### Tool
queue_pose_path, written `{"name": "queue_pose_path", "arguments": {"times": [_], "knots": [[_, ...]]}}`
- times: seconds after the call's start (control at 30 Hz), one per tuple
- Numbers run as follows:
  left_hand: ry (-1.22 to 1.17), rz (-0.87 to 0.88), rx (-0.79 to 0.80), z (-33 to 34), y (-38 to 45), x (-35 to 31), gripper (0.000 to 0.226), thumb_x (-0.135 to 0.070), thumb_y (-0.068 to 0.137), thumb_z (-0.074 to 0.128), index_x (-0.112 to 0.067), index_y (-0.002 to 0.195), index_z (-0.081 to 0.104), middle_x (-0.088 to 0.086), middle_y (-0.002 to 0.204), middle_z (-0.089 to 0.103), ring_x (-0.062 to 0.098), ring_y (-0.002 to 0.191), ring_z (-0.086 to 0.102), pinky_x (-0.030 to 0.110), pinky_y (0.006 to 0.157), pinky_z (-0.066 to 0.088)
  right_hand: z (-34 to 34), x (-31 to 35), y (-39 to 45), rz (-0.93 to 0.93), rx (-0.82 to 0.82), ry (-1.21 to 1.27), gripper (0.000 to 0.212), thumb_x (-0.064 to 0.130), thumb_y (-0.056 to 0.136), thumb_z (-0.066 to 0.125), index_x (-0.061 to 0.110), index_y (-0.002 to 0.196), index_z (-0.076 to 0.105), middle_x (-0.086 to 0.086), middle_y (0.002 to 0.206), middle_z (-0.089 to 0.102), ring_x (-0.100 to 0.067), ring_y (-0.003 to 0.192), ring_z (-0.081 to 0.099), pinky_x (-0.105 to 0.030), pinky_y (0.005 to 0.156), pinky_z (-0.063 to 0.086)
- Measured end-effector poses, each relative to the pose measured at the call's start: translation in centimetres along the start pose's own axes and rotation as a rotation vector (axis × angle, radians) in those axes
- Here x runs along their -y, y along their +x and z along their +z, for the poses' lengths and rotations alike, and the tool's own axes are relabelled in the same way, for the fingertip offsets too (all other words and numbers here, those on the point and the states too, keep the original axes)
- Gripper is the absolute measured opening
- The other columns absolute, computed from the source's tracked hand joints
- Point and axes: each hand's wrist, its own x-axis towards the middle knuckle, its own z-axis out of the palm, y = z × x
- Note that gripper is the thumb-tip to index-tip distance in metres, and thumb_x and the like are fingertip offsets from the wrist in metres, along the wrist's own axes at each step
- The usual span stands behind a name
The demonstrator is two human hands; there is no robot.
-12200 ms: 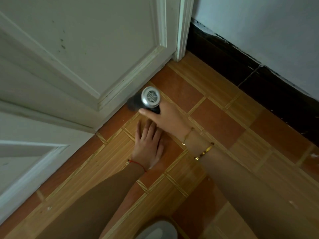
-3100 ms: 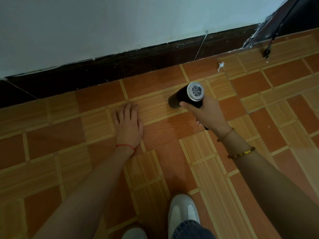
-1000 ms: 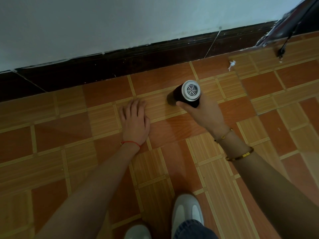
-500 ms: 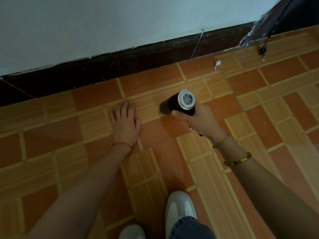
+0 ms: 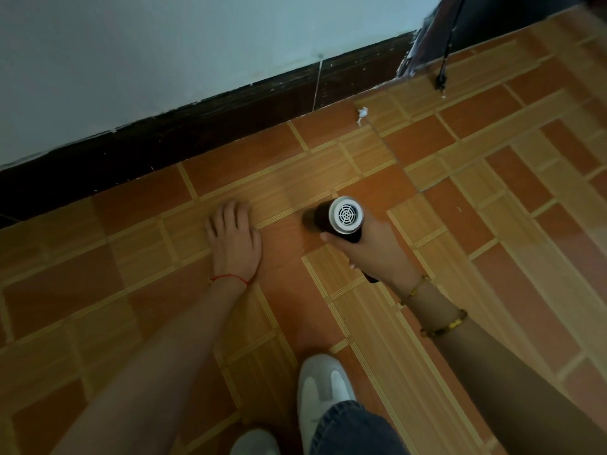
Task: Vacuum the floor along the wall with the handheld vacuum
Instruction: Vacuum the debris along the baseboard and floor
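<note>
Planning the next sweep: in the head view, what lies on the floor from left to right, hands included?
left hand flat on the tiles → handheld vacuum gripped by the right hand → white scrap by the baseboard → black cable end.

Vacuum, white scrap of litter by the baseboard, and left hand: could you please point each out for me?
vacuum (image 5: 345, 215): head view, on its round white grille end.
white scrap (image 5: 361, 112): head view, on its middle.
left hand (image 5: 235, 243): head view, on its back.

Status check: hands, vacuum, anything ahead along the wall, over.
Left hand flat on floor tiles. Right hand grips handheld vacuum, nozzle on floor short of baseboard. White scrap and black cord ahead to the right.
</note>
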Motion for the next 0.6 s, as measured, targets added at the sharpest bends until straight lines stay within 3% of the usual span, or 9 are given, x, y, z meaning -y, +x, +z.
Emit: {"name": "queue_pose_path", "arguments": {"times": [0.1, 0.17, 0.3, 0.5, 0.6], "knots": [[0.011, 0.042, 0.026, 0.4, 1.4, -2.1, 0.049, -0.025, 0.092, 0.040, -0.010, 0.139, 0.046, 0.018, 0.145, 0.044, 0.038, 0.138, 0.036, 0.062, 0.114, 0.028, -0.7, -0.8, 0.1, 0.052, -0.071, 0.008, 0.062, 0.058, 0.083, 0.066, 0.019, 0.128, 0.051, 0.006, 0.083, 0.066, -0.012, 0.065, 0.063, -0.037, 0.068, 0.059], [0.013, 0.089, 0.044, 0.6, 2.5, -3.1, 0.050, -0.024, 0.092, 0.039, -0.009, 0.139, 0.046, 0.019, 0.146, 0.044, 0.038, 0.138, 0.036, 0.062, 0.113, 0.029, -1.7, -1.6, 0.7, 0.080, -0.139, -0.027, 0.061, 0.059, 0.084, 0.064, 0.018, 0.128, 0.051, 0.007, 0.083, 0.065, -0.013, 0.066, 0.062, -0.030, 0.064, 0.055], [0.052, 0.173, 0.062, 1.3, 5.3, -4.7, 0.051, -0.025, 0.092, 0.037, -0.011, 0.140, 0.044, 0.017, 0.146, 0.044, 0.036, 0.139, 0.036, 0.061, 0.115, 0.028, -4.1, -3.1, 3.4, 0.163, -0.215, 0.063, 0.056, 0.055, 0.087, 0.064, 0.009, 0.119, 0.055, 0.004, 0.069, 0.065, -0.010, 0.045, 0.062, -0.025, 0.049, 0.053], [0.082, 0.186, 0.041, 3.2, 9.4, -6.7, 0.051, -0.025, 0.091, 0.038, -0.010, 0.140, 0.045, 0.019, 0.144, 0.045, 0.038, 0.138, 0.036, 0.062, 0.116, 0.025, -6.0, -4.3, 8.9, 0.220, -0.295, 0.209, 0.050, 0.049, 0.089, 0.065, 0.000, 0.099, 0.060, -0.006, 0.061, 0.065, -0.016, 0.043, 0.062, -0.033, 0.052, 0.058], [0.074, 0.189, 0.042, 4.2, 11.3, -7.9, 0.052, -0.028, 0.092, 0.035, -0.011, 0.140, 0.044, 0.017, 0.145, 0.045, 0.038, 0.137, 0.037, 0.062, 0.116, 0.025, -6.8, -4.6, 11.8, 0.214, -0.330, 0.232, 0.052, 0.049, 0.088, 0.066, 0.001, 0.105, 0.057, -0.008, 0.064, 0.066, -0.016, 0.044, 0.063, -0.034, 0.053, 0.058]]}}
